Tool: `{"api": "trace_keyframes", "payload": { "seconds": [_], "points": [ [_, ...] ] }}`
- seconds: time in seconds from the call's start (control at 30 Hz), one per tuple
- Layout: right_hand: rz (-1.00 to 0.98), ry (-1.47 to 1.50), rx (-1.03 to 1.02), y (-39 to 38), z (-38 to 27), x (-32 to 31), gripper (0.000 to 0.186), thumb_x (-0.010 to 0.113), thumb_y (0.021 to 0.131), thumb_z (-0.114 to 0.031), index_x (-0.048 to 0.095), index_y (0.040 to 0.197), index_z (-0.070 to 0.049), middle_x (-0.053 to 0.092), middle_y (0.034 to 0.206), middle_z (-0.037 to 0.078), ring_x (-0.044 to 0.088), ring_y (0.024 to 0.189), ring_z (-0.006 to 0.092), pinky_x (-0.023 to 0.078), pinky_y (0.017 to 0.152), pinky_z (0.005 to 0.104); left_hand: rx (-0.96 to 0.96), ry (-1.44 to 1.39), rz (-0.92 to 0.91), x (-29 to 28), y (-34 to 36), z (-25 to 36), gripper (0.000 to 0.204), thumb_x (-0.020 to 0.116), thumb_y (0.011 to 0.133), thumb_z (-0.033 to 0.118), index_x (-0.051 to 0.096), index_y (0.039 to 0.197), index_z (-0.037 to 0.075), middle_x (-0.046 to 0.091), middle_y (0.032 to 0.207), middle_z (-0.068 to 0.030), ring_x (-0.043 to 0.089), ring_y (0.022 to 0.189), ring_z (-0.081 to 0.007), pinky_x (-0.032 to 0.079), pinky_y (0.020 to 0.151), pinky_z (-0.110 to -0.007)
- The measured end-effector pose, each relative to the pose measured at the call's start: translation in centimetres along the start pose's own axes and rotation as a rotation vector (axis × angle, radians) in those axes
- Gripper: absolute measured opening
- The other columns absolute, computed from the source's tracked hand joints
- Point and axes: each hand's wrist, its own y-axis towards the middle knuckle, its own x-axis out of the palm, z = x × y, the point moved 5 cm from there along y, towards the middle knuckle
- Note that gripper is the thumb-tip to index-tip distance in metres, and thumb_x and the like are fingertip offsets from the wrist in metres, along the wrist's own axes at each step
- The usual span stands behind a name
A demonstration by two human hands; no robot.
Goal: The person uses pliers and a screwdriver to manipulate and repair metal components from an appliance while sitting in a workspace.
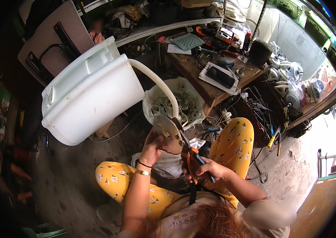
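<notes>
My left hand (pixel 151 150) grips a round, flat, stained disc (pixel 167 137) with several holes, holding it tilted above my lap. Pliers with orange and black handles (pixel 194 163) are in my right hand (pixel 212 169), fingers wrapped round the grips. Their jaws reach up along the disc's right edge; whether they bite on it I cannot tell. Just beyond the disc, a whitish plastic basket (pixel 149 105) holds a jumble of small parts. A pale hose (pixel 158 81) curves down toward it from a white plastic tub-like housing (pixel 96 101) on its side.
A wooden table (pixel 197 81) at the far right bears a phone (pixel 220 76), papers and tools. A dark bin of hand tools (pixel 261 113) stands below it. White motor-like parts (pixel 291 75) pile up farther right. Cables (pixel 259 170) lie on the floor.
</notes>
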Motion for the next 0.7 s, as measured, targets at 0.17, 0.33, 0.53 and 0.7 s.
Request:
{"api": "trace_keyframes", "payload": {
  "seconds": [0.17, 0.33, 0.53, 0.7],
  "points": [
    [0.035, 0.077, 0.015, -0.1, 0.5, -1.0, 0.059, 0.054, 0.077, -0.007, 0.035, 0.133, -0.006, 0.055, 0.099, 0.011, 0.059, 0.081, 0.0209, 0.051, 0.065, 0.0322, -0.155, 0.033, -0.028, 0.3, -0.5, -0.5, 0.042, 0.066, 0.084, 0.007, 0.050, 0.123, 0.011, 0.061, 0.112, -0.0033, 0.060, 0.103, -0.0176, 0.052, 0.085, -0.035],
    [0.219, -0.399, -0.033, -0.7, 0.1, -3.6, 0.053, 0.057, 0.076, -0.007, 0.042, 0.127, -0.007, 0.054, 0.085, 0.005, 0.056, 0.073, 0.0153, 0.047, 0.060, 0.0274, -0.096, 0.145, 0.114, 1.9, -0.9, 0.2, 0.026, 0.065, 0.084, 0.005, 0.060, 0.110, 0.009, 0.066, 0.098, -0.0011, 0.064, 0.091, -0.0137, 0.055, 0.073, -0.029],
    [0.426, -0.594, -0.093, 0.1, -0.4, -6.3, 0.037, 0.057, 0.068, -0.008, 0.046, 0.103, -0.009, 0.050, 0.084, 0.003, 0.048, 0.073, 0.0124, 0.041, 0.062, 0.0234, -0.081, 0.208, 0.204, 1.3, -1.1, -0.2, 0.016, 0.067, 0.085, 0.009, 0.060, 0.099, 0.011, 0.065, 0.088, 0.0014, 0.063, 0.076, -0.0081, 0.054, 0.058, -0.023],
    [0.404, -0.712, -0.266, 1.6, 0.2, -9.1, 0.036, 0.056, 0.068, -0.006, 0.047, 0.103, -0.007, 0.051, 0.084, 0.005, 0.050, 0.074, 0.0141, 0.042, 0.063, 0.0258, -0.089, 0.221, 0.260, -0.2, -1.0, -1.5, 0.022, 0.066, 0.085, 0.011, 0.059, 0.105, 0.015, 0.065, 0.098, 0.0015, 0.065, 0.083, -0.0111, 0.055, 0.061, -0.027]
  ]
}}
